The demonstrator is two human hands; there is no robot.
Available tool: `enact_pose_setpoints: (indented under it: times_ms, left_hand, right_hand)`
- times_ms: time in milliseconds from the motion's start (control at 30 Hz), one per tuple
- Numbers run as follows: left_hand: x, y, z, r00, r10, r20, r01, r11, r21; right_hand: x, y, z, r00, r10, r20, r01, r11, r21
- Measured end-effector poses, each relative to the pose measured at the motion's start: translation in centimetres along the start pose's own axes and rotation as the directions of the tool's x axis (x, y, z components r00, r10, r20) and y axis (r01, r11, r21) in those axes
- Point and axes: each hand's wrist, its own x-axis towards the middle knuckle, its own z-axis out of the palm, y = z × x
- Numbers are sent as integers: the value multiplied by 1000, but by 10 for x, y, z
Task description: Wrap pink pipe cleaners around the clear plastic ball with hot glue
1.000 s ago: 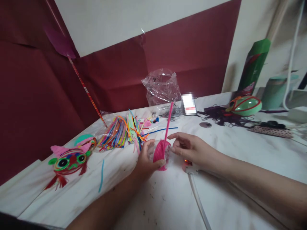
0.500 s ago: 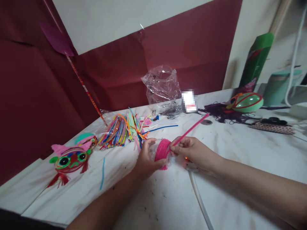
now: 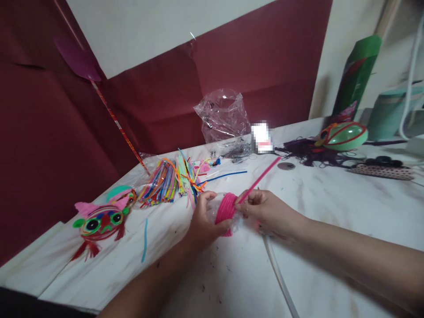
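My left hand [image 3: 202, 223] grips a clear round shell wrapped in pink pipe cleaner [image 3: 225, 210], holding it just above the white marble table [image 3: 331, 207]. My right hand [image 3: 265, 211] pinches the loose end of that pink pipe cleaner [image 3: 261, 177] close to the wrapped part. The free end sticks up and to the right, away from me. A white cable [image 3: 278, 276] runs under my right wrist toward the near edge.
A heap of coloured pipe cleaners [image 3: 172, 179] lies behind my left hand. A finished fish-like craft [image 3: 99, 222] sits at the left, a loose blue pipe cleaner [image 3: 145, 234] beside it. A clear plastic bag [image 3: 225, 117], a green craft shell [image 3: 344, 136] and dark purple strands are further back.
The pipe cleaner's free end swung from upright down to the right. My right hand went from open fingers beside the shell to pinching the strand.
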Motion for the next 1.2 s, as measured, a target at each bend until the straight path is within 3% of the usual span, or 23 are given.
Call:
enact_pose_setpoints:
  times_ms: [133,333,1200]
  left_hand:
    - [0,6,-2,999,-31,31,30,999,36]
    - [2,12,-7,997,16,70,-24,993,117]
    - [-2,15,-8,999,26,30,-29,994,104]
  right_hand:
    - [-1,1,-1,998,55,-22,-53,997,56]
    - [-6,1,-2,991,134,-6,-132,982,132]
    - [-4,1,6,996,86,14,-87,994,71]
